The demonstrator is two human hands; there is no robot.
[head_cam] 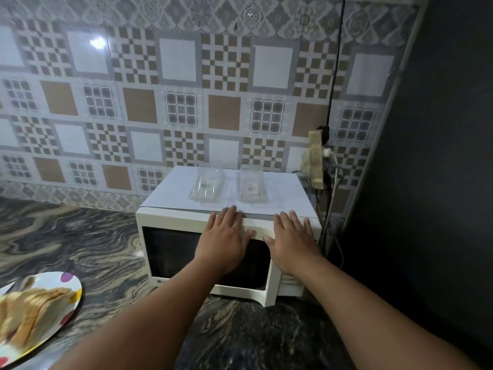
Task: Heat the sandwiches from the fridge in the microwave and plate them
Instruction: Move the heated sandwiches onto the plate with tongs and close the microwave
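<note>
We had both palms flat and unclenched, grasping nothing: left hand [224,237] and right hand [292,240] against the microwave [186,252] door. The sandwiches [29,311] lay on the plate [68,283] at our left, so the task looked nearly finished.

The white box-shaped microwave [208,263] stands at the back right of the dark marbled stone surface [80,244], close to the patterned tiled wall [160,89]. Left of it the surface lies open as far as the white spotted plate [70,289] at the near left edge. Two clear plastic containers [206,186] occupy the microwave top. Both hands [225,236] lie flat against the door front. A dark panel [440,156] and hanging cables [333,76] close off the right side.
</note>
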